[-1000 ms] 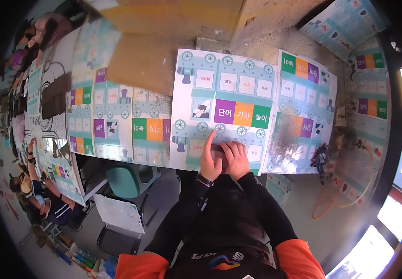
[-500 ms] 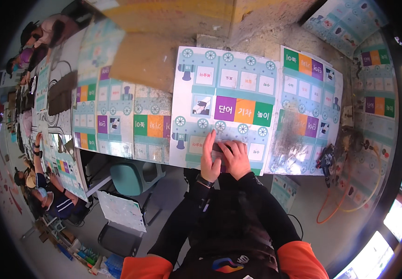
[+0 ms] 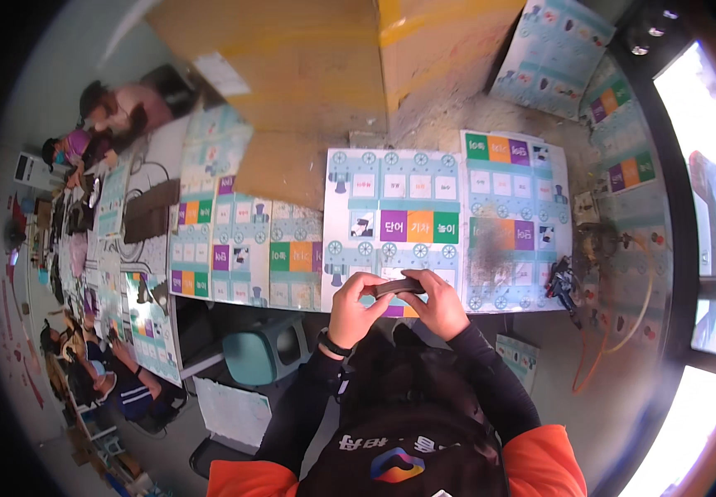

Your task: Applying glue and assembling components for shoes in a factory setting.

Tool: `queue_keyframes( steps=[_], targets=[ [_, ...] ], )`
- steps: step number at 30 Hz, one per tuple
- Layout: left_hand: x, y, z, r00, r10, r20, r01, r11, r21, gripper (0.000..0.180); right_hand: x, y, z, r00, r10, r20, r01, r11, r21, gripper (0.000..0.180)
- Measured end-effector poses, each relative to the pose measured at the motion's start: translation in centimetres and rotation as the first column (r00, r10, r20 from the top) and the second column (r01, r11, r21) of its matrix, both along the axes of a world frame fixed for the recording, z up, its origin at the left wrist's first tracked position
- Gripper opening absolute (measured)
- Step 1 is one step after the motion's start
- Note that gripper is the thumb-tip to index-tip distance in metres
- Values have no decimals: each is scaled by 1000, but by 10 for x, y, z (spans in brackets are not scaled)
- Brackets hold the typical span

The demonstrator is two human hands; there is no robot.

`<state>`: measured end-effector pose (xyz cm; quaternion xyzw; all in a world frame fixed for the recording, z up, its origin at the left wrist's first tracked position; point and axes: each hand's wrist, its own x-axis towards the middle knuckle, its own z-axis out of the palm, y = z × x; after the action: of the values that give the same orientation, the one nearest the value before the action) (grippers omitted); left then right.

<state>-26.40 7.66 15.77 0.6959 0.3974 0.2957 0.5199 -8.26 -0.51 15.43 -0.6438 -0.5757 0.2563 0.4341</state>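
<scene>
Just above the near edge of the table, a short dark brown strip [image 3: 398, 287], slightly bowed, is held between my two hands. My left hand [image 3: 353, 311] pinches its left end with thumb and fingers. At the other end, my right hand [image 3: 438, 305] grips it the same way. Beneath them lies a printed sheet [image 3: 352, 195] with pale blue train pictures and purple, orange and green blocks; my hands cover part of its lower rows. What the strip is made of I cannot tell.
Similar printed sheets [image 3: 491, 203] cover the table on both sides. A cardboard box [image 3: 308, 74] stands at the back. To the right are a dark hand tool [image 3: 563, 284] and an orange hose [image 3: 583, 356]. A teal stool [image 3: 250, 358] stands left; other people [image 3: 130, 385] sit beyond.
My hands have gone from lying over the sheet to holding the dark strip up between them, its length now in sight. The whole view has shifted.
</scene>
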Motion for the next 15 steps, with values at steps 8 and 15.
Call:
queue_keyframes(
  steps=[8,15],
  targets=[
    [-23,-26,59,991,122,47,-131,930,342,24,-57,-35,86,928,-225,297,210,974,79,26],
    [-72,-9,72,825,-366,431,561,437,-703,29,-13,-65,85,559,298,-774,-635,754,-168,23]
  ],
)
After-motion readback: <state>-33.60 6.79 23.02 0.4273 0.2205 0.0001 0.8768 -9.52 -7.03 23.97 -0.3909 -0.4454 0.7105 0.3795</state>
